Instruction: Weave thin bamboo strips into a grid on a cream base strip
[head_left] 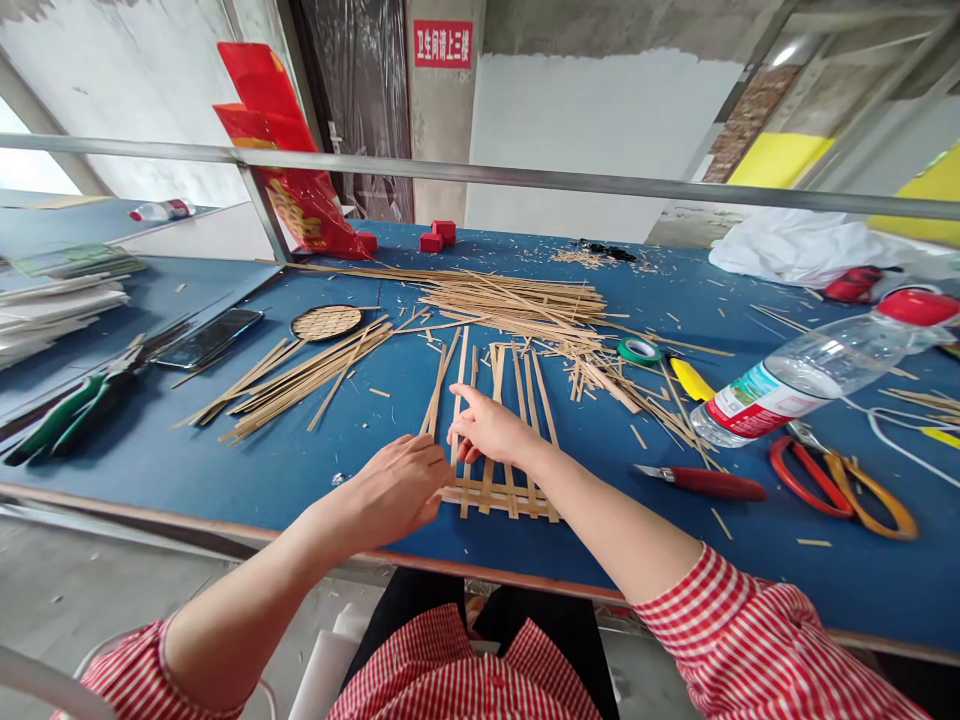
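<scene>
A small open weave of bamboo strips lies near the table's front edge, its upright strips fanned away from me and crossed by several strips at the near end. My left hand is closed at the weave's near left corner, on the ends of the crossing strips; its fingertips are partly hidden. Over the left side of the weave, my right hand has its index finger stretched forward. Its thumb and other fingers are curled around a pale upright bamboo strip.
Loose bamboo strips are piled behind the weave, with another bundle to the left near a round woven piece and phone. Rightward lie a red-handled knife, scissors, green tape and a leaning water bottle.
</scene>
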